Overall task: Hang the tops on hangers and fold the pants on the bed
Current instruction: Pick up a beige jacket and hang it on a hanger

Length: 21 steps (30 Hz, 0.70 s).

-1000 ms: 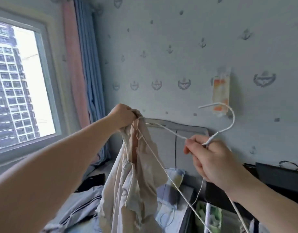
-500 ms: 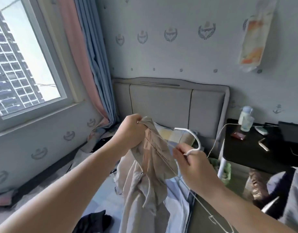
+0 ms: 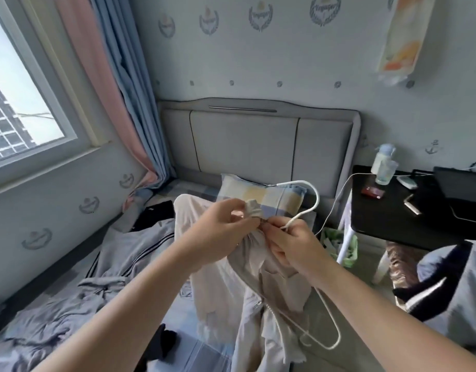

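Observation:
A beige top [image 3: 261,299] hangs bunched between my hands above the bed [image 3: 194,355]. My left hand [image 3: 220,232] pinches its gathered collar near the top. Close beside it, my right hand [image 3: 293,242] grips the neck of a white wire hanger [image 3: 312,200] together with the fabric. The hook curves up over the pillow, and the hanger's lower corner [image 3: 331,342] sticks out below the cloth on the right. Grey clothes [image 3: 78,299] with dark stripes lie crumpled on the bed at the left.
A checked pillow [image 3: 271,194] leans at the grey headboard [image 3: 247,146]. A black bedside table [image 3: 408,213] on the right carries a bottle [image 3: 382,165], small items and a white cable. A green bin [image 3: 344,242] stands below it. Window and curtains fill the left.
My view tilted down from the wall to the bed. Both hands came lower and closer together, and the hanger now sits partly inside the beige top.

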Each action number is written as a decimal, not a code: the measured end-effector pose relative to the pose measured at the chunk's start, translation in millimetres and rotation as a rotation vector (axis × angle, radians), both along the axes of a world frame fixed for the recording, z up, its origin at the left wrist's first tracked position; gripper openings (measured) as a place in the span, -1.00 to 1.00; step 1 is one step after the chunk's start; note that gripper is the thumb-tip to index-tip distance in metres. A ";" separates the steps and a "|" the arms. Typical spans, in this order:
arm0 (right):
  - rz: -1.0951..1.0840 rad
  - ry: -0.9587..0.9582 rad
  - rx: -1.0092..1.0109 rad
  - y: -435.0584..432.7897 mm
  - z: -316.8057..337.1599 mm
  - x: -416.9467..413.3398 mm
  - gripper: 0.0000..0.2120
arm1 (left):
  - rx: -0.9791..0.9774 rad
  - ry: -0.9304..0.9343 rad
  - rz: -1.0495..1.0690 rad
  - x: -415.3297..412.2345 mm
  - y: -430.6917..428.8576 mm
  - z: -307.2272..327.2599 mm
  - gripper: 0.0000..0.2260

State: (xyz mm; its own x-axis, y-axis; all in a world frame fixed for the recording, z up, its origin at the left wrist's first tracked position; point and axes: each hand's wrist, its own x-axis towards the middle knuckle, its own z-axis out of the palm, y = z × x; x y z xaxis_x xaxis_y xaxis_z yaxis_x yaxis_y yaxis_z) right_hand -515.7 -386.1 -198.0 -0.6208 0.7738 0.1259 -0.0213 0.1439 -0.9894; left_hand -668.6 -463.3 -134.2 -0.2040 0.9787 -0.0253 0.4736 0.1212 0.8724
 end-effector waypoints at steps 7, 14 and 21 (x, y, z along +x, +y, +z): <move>0.193 -0.056 0.055 14.1 10.5 29.1 -0.73 | 0.195 1.082 -0.210 -27.6 -12.6 2.4 -0.53; 0.101 -0.188 0.148 24.7 5.0 56.3 -0.84 | 0.336 0.834 -0.187 -40.6 -4.5 -33.4 -0.65; -0.045 -0.289 0.227 24.3 -23.5 75.2 -0.80 | 0.329 0.622 -0.046 -28.1 -12.3 -63.1 -0.77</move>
State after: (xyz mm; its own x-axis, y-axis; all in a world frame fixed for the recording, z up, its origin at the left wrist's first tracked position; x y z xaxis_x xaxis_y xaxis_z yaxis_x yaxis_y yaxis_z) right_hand -440.5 -361.8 -221.6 -0.6221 0.7733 0.1222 0.2653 0.3551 -0.8964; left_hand -696.7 -475.6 -197.3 -0.0427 0.9233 0.3818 0.8947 -0.1347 0.4259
